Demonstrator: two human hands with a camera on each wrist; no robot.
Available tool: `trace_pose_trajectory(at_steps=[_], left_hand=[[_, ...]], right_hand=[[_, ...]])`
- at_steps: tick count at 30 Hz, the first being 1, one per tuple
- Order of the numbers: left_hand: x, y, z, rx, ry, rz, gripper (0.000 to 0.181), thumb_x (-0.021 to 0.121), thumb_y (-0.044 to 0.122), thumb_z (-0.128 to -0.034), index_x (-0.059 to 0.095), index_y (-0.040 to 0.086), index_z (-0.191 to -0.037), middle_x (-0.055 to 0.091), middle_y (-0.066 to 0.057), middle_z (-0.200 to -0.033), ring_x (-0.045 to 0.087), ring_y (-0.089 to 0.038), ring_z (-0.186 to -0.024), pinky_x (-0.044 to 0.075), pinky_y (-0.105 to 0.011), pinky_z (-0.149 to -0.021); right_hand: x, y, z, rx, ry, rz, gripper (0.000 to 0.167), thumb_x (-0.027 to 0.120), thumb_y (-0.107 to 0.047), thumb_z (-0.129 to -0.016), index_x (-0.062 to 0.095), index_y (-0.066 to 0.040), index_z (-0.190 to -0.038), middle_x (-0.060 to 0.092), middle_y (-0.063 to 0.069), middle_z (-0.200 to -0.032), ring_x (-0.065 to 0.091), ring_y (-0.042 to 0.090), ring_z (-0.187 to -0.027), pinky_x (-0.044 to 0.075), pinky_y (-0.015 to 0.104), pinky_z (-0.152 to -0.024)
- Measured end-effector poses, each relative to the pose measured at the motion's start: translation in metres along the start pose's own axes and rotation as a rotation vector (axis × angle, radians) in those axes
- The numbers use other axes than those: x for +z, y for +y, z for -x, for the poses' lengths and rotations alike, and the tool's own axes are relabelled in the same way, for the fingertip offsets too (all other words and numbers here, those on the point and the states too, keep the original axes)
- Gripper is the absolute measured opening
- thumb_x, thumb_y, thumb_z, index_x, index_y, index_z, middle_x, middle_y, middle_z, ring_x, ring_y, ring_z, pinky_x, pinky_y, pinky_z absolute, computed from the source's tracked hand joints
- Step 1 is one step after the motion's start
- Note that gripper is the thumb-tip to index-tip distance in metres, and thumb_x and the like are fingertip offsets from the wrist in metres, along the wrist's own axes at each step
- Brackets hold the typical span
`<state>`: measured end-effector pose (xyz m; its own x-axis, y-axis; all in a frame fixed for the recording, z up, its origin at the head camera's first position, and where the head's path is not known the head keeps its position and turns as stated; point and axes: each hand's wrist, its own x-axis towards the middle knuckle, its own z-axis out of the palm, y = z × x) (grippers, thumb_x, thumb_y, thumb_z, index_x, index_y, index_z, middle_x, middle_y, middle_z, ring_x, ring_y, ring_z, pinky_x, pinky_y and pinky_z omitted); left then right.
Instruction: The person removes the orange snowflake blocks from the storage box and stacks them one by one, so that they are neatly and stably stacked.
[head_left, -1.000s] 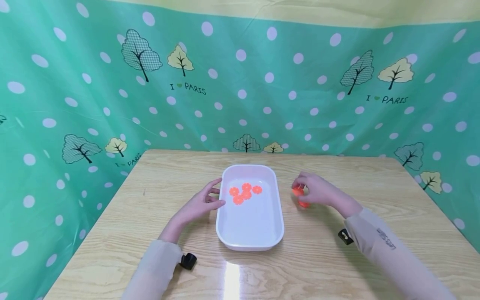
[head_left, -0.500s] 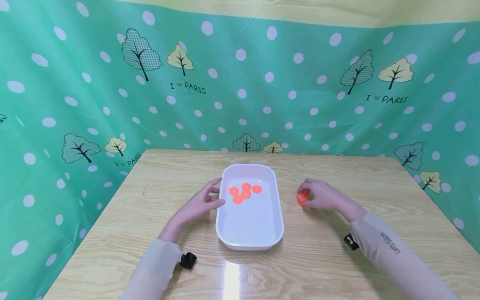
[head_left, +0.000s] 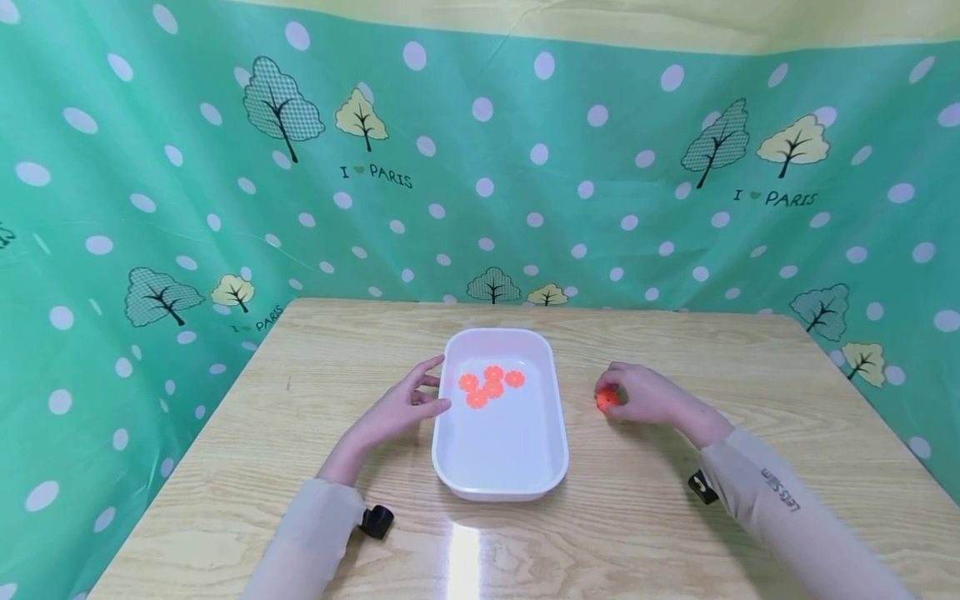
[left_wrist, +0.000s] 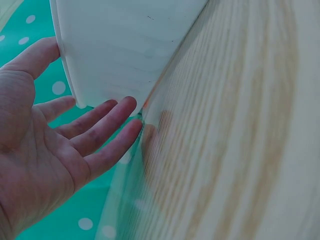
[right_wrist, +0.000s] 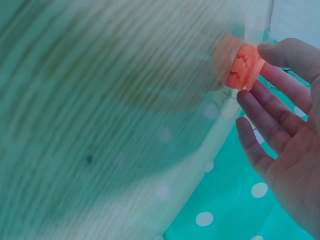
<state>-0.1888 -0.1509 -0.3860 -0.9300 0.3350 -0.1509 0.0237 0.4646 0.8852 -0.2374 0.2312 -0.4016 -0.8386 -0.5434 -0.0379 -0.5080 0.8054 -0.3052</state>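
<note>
Before a dotted green cloth [head_left: 510,204], on a wooden table [head_left: 345,333], an orange stack [right_wrist: 243,68] is pinched by the right hand [head_left: 647,395], near the right side of the white tray [head_left: 502,454], whose left rim is touched by the left hand [head_left: 397,412], fingers loosely apart.

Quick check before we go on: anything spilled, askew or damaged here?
Nothing stands out. The white tub sits upright with orange flower pieces lying inside, and the right hand holds an orange stack beside it; no spill or damage shows.
</note>
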Motion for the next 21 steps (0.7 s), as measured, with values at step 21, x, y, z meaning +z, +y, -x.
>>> trace_pose_trajectory(at_steps=[21], left_hand=[[0.001,-0.021,-0.012,0.017,0.014,0.018,0.075,0.064,0.035,-0.0839,0.021,0.026,-0.145,0.044,-0.011,-0.132,0.052,-0.026,-0.11,0.044,-0.045,-0.09]], right_hand=[[0.004,0.002,0.0,-0.027,0.011,0.014,0.024,0.071,-0.014,-0.071,0.065,-0.013,-0.094,0.057,-0.004,-0.089,0.05,0.01,-0.078,0.046,0.031,-0.074]])
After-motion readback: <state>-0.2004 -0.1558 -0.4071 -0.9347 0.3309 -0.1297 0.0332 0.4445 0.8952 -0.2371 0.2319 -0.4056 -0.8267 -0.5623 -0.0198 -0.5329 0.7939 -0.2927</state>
